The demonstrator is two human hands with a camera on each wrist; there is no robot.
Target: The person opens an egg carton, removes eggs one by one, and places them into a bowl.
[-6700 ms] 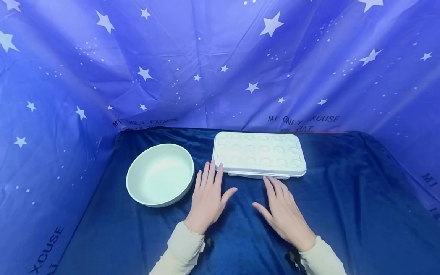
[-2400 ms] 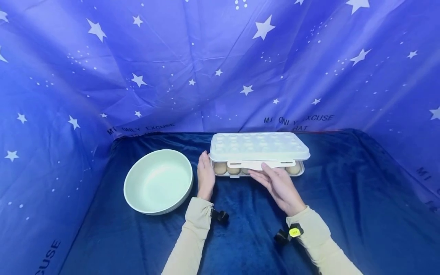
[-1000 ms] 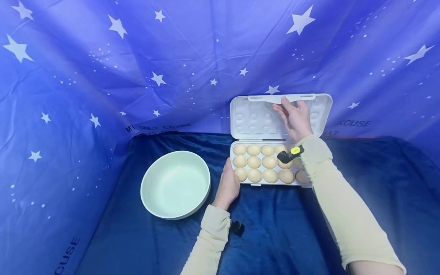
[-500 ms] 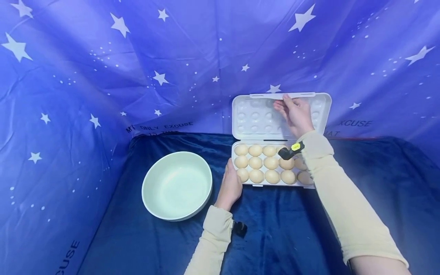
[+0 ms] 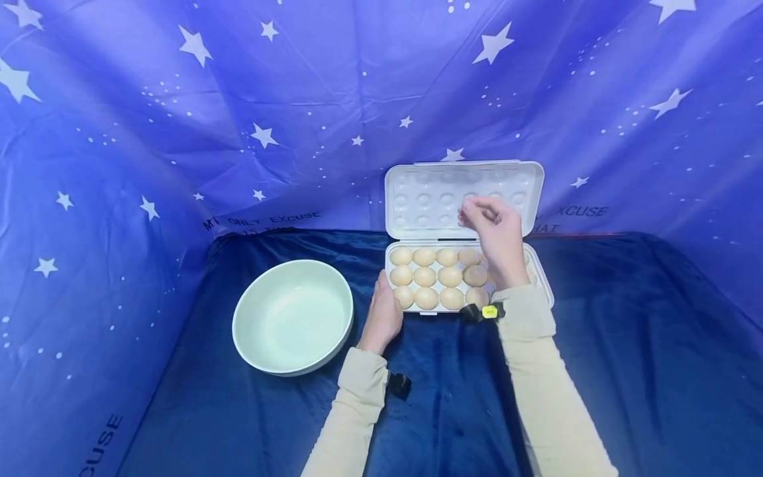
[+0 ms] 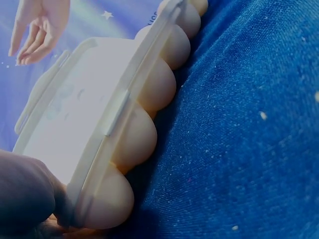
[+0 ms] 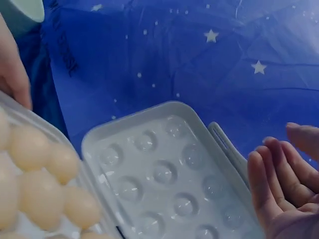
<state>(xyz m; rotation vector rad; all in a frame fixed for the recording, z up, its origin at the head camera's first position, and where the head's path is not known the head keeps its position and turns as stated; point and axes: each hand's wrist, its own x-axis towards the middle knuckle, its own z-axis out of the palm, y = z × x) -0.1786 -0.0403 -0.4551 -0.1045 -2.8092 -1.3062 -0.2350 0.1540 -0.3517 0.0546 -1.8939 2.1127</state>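
Touching egg box (image 5: 541,281): left hand (image 5: 384,318); right hand (image 5: 499,233) near raised lid (image 5: 412,210).

L hand (image 6: 22,191), lower L, shadowed, holding nr end of egg carton (image 6: 88,172). Row of eggs (image 6: 133,137) along carton side, bulging below rim, receding to upper R. Pale lid (image 6: 79,94) up behind, latch flap (image 6: 37,94) on its edge. R hand (image 6: 41,27) upper L, apart fr. lid, fingers loosely bent. Blue cloth (image 6: 239,144) w/ pale specks; starry backdrop (image 6: 97,25) behind, partial lettering.
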